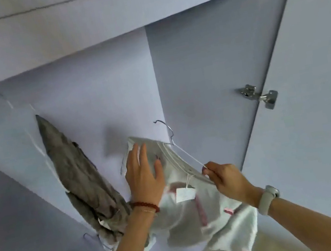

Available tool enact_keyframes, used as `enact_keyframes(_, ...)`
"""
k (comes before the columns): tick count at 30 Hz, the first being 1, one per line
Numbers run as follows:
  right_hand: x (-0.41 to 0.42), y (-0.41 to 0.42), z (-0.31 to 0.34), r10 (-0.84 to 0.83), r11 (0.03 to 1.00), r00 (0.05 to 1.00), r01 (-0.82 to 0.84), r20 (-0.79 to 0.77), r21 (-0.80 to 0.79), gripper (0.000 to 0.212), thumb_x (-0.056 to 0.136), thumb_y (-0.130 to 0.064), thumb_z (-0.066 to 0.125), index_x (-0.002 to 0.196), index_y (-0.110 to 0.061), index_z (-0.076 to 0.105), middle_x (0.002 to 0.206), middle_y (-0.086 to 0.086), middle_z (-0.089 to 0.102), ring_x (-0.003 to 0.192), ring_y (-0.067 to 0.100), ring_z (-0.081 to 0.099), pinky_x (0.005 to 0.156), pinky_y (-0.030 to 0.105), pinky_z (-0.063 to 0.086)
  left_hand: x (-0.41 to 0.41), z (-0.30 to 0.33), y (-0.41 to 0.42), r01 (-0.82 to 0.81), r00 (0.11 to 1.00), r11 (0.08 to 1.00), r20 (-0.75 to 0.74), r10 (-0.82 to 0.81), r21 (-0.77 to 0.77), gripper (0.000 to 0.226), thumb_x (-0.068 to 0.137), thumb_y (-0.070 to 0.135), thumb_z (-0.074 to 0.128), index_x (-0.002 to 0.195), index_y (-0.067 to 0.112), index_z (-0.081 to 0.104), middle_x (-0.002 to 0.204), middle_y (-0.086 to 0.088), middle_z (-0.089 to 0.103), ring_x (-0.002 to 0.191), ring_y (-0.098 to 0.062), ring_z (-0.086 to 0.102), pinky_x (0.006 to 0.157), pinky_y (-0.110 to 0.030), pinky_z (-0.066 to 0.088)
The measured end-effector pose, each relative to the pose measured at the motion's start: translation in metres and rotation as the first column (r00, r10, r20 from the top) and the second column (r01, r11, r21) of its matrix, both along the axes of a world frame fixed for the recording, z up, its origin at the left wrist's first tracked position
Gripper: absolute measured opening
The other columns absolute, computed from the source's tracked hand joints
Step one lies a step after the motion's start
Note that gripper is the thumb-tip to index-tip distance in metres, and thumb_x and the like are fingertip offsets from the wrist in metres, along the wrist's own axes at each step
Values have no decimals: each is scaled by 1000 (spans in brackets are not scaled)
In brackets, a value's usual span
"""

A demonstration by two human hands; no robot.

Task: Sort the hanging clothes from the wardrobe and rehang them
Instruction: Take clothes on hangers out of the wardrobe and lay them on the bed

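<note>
The white garment [189, 214] was thin and pale, with a few pink marks and a small paper tag [185, 195] hanging on a string. It hung on a white wire hanger [183, 152] with a metal hook, held up in front of the open wardrobe, not on any rail. The left hand [143, 173] lay flat on the cloth near the collar, fingers straight and slightly spread. The right hand [223, 176] pinched the hanger's sloping arm between thumb and fingers.

One white garment and one grey garment [81, 180] were in view; the grey one hung to the left against the wardrobe's back wall. There were two hands, a red bead bracelet [145, 205] on the left wrist and a pale watch [267, 199] on the right.

The wardrobe panels [195, 71] were plain light lilac-grey. One metal hinge [260, 96] joined the open door [321, 98] on the right.
</note>
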State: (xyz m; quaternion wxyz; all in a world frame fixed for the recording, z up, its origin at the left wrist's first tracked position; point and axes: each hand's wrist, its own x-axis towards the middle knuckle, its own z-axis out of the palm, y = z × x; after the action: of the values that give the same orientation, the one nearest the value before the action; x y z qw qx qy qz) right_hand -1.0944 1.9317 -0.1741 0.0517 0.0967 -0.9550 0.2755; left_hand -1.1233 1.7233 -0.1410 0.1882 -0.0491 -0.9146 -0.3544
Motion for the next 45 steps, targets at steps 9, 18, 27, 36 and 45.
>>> enact_keyframes(9, 204, 179, -19, -277, 930, 957, 288, -83, 226, 14, 82, -21, 55, 71, -16, 62, 49, -5, 54, 42, 18, 52, 39, 21, 35, 67, -53, 172, 780, 601, 624, 319, -732, -37, 7, 86, 28, 50, 90, 31, 55, 75, 6, 66, 74, -3, 56, 70, -15, 41)
enact_keyframes(18, 391, 276, -51, -864, 502, 501, 864, 42, 41, 13, 86, -8, 62, 97, -5, 67, 91, 11, 67, 85, 32, 63, 78, 32, 44, 170, -87, 338, 895, 336, 424, 415, -845, 139, 17, 94, 16, 50, 92, 10, 66, 78, -2, 66, 71, -19, 57, 66, -26, 41)
enact_keyframes(27, 418, 283, -39, -944, 296, 260, 939, -201, -177, 11, 77, -6, 63, 79, -6, 73, 75, 4, 70, 70, 21, 63, 66, 25, 48, 166, -77, 415, 971, 236, 237, 325, -916, -38, 17, 92, 13, 53, 94, 4, 68, 91, -12, 70, 83, -31, 62, 68, -27, 39)
enact_keyframes(36, 371, 279, -25, -916, 302, 255, 947, -308, -113, 17, 81, -13, 62, 93, -8, 73, 87, 4, 73, 76, 24, 67, 71, 33, 52, 157, -69, 453, 998, -22, -10, 163, -986, 69, 15, 86, 4, 55, 85, -1, 69, 83, -12, 68, 78, -10, 55, 73, -13, 38)
enact_keyframes(45, 361, 250, -54, -954, 290, 296, 949, -39, 123, 27, 91, -32, 47, 86, -12, 64, 72, -2, 66, 62, 21, 62, 47, 27, 44, 127, -92, 459, 995, -78, -67, 164, -983, 71, 12, 85, 9, 61, 81, 2, 70, 75, -8, 67, 72, -16, 50, 70, -28, 43)
